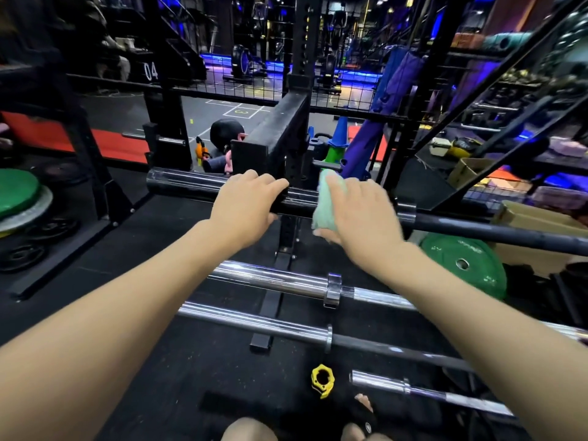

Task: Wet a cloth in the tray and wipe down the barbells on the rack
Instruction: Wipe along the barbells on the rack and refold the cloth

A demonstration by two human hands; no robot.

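Both forearms reach forward over the lower chrome barbells (276,280) on the rack (280,144). My left hand (245,206) curls over the sleeve of the top barbell (187,183), gripping it. My right hand (359,211) presses a pale green cloth (323,205) around the same sleeve, just beside the left hand. Yellow collar (323,380) on the floor below; green plate (464,262) at right.

Pale green cloth (324,202) draped over black top barbell (187,185), level across the rack (280,135).
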